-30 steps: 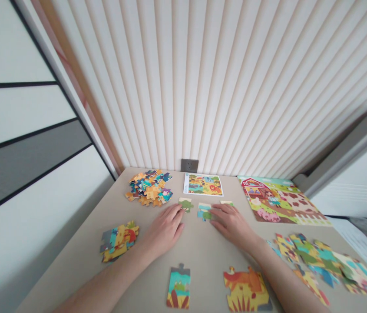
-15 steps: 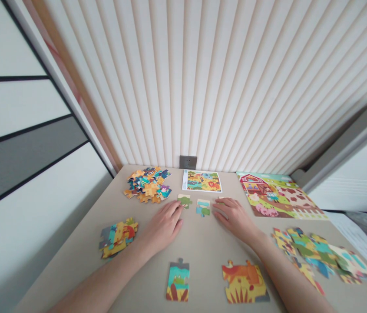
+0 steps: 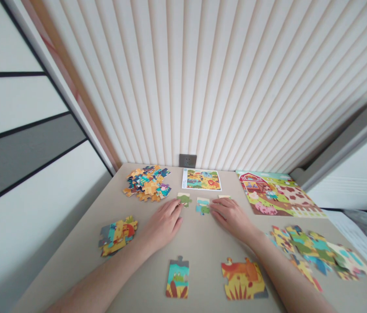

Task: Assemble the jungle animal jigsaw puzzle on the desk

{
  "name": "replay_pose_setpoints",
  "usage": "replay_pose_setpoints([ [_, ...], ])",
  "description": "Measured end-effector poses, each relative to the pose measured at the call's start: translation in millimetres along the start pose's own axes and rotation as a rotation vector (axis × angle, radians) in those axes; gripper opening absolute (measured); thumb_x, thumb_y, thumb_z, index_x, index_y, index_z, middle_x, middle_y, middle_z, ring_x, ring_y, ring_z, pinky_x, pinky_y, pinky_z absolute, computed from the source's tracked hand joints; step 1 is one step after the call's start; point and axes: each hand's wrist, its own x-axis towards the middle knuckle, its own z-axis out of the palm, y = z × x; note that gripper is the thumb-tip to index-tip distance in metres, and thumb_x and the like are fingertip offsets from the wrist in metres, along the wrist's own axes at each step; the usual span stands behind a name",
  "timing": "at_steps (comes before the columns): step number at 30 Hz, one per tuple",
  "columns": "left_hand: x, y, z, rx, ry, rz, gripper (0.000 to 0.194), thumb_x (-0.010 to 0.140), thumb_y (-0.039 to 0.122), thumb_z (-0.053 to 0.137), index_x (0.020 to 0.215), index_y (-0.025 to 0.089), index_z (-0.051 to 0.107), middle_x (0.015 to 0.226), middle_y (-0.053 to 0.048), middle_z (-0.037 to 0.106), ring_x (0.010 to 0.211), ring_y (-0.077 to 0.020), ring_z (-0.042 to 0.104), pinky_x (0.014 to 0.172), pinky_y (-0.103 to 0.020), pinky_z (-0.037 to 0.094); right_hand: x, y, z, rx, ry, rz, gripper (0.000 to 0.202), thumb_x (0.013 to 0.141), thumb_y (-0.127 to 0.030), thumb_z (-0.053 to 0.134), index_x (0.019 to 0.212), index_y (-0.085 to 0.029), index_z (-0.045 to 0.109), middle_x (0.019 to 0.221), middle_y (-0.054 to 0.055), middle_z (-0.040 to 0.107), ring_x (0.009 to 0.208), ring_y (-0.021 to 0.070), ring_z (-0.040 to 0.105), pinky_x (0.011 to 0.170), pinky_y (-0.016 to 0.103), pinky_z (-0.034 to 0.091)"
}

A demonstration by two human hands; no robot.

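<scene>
My left hand (image 3: pixel 166 222) lies low over the table, its fingers stretched out and the fingertips at the left edge of a green-and-cream puzzle piece (image 3: pixel 185 200). To the right of that piece lies a blue, cream and green puzzle piece (image 3: pixel 203 206). My right hand (image 3: pixel 230 217) rests with fingers extended, its fingertips at that piece's right edge. Behind the right hand, a cream puzzle piece (image 3: pixel 225 197) shows only in part. Neither hand is closed around anything. Nearer to me are a frog puzzle piece (image 3: pixel 177 278) and a joined orange-and-yellow puzzle section (image 3: pixel 244 279).
A small picture card (image 3: pixel 202 179) stands beyond the pieces. Heaps of puzzle pieces lie at back left (image 3: pixel 147 182), left (image 3: pixel 118 235) and right (image 3: pixel 320 250). A farm puzzle (image 3: pixel 277 193) covers the back right. A ribbed wall with a socket (image 3: pixel 188 160) borders the table (image 3: pixel 199 241).
My right hand has shifted slightly left, to the blue, cream and green piece, and uncovers a little more of the cream piece behind it. My left hand stays almost still.
</scene>
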Motion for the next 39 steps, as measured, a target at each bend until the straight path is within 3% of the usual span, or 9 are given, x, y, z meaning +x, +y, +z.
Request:
replay_pose_setpoints([
  [9, 1.1, 1.0, -2.4, -0.014, -0.008, -0.009, 0.04, 0.101, 0.025, 0.052, 0.14, 0.017, 0.057, 0.144, -0.015, 0.058, 0.134, -0.0297, 0.055, 0.115, -0.049, 0.047, -0.7, -10.6, 5.5, 0.038, -0.064, -0.075, 0.035, 0.102, -0.025, 0.055, 0.135, -0.028, 0.067, 0.141, 0.011, 0.064, 0.131, 0.0276, 0.059, 0.112, 0.05, 0.046],
  [25, 0.7, 0.1, -1.8, -0.001, -0.02, -0.002, 0.04, 0.102, 0.025, 0.052, 0.14, 0.016, 0.058, 0.144, -0.016, 0.058, 0.136, -0.0305, 0.055, 0.116, -0.049, 0.047, -2.8, -11.3, -3.9, 0.015, -0.106, -0.1, 0.031, 0.104, -0.026, 0.054, 0.13, -0.028, 0.07, 0.138, 0.01, 0.067, 0.134, 0.027, 0.057, 0.114, 0.049, 0.045],
  [28, -0.2, -0.9, -0.8, -0.017, -0.006, 0.0, 0.039, 0.103, 0.027, 0.05, 0.14, 0.018, 0.058, 0.143, -0.016, 0.059, 0.135, -0.0305, 0.055, 0.115, -0.05, 0.048, -4.6, 0.0, -10.9, 0.008, -0.102, -0.096, 0.035, 0.103, -0.028, 0.056, 0.136, -0.029, 0.067, 0.144, 0.011, 0.063, 0.137, 0.028, 0.055, 0.115, 0.051, 0.044],
  [32, -1.6, -2.9, 2.4, -0.01, -0.016, 0.004, 0.04, 0.104, 0.028, 0.049, 0.142, 0.017, 0.056, 0.145, -0.015, 0.057, 0.136, -0.03, 0.054, 0.116, -0.049, 0.047, -9.9, 29.9, -19.3, 0.001, -0.015, 0.049, 0.047, 0.1, -0.029, 0.06, 0.146, -0.03, 0.057, 0.147, 0.011, 0.06, 0.134, 0.0287, 0.058, 0.112, 0.05, 0.048],
  [39, 1.1, -0.1, -2.0, -0.037, 0.026, 0.023, 0.042, 0.101, 0.023, 0.049, 0.143, 0.02, 0.055, 0.142, -0.014, 0.057, 0.134, -0.0301, 0.054, 0.116, -0.051, 0.047, -19.9, 65.0, -14.4, -0.015, -0.04, 0.123, 0.047, 0.094, -0.033, 0.067, 0.141, -0.03, 0.063, 0.143, 0.012, 0.064, 0.131, 0.0312, 0.061, 0.111, 0.052, 0.05],
])
